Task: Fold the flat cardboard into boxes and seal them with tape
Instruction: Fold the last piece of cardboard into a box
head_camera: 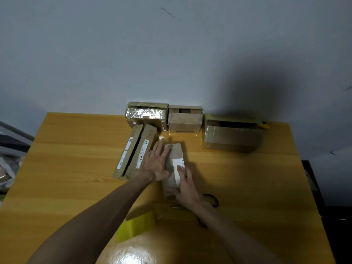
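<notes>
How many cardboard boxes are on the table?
5. Along the wall: taped box, middle box, large box. The long box lies before the taped one. The small box is under the left hand and right hand. More may hide behind.

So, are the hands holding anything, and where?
The small cardboard box: left hand presses flat on its left side, right hand rests on its near top end.
</notes>
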